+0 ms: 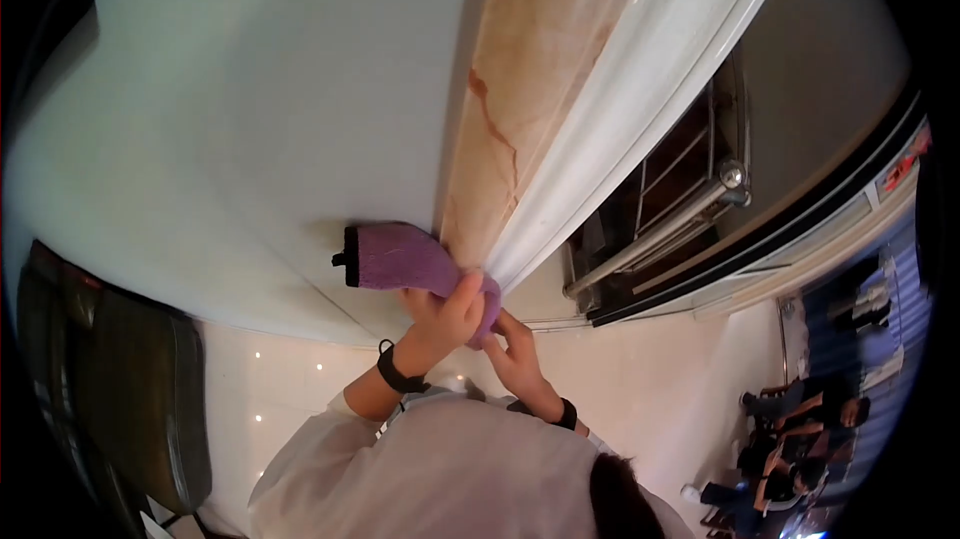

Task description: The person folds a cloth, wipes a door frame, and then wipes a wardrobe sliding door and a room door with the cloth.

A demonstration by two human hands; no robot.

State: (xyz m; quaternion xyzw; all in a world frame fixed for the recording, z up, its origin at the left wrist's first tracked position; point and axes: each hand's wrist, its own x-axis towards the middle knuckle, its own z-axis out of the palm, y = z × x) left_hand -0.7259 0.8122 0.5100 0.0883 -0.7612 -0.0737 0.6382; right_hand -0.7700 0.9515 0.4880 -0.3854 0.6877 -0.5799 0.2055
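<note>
A purple cloth [400, 257] with a black-edged end and a small black tab lies bent around the lower end of a beige marble trim [510, 99]. My left hand [445, 324] is closed on the middle of the cloth, its thumb on top and the other fingers partly hidden. Beside it, my right hand [520, 364] has its fingers closed at the cloth's hanging end, near the white moulding [600, 129]. Both wrists wear dark bands.
A pale wall [300, 89] rises to the left of the trim. A dark leather seat [125, 369] stands at lower left. On the right are a metal railing [660, 239] and, farther off, seated people [800, 439]. The tiled floor [640, 369] is glossy.
</note>
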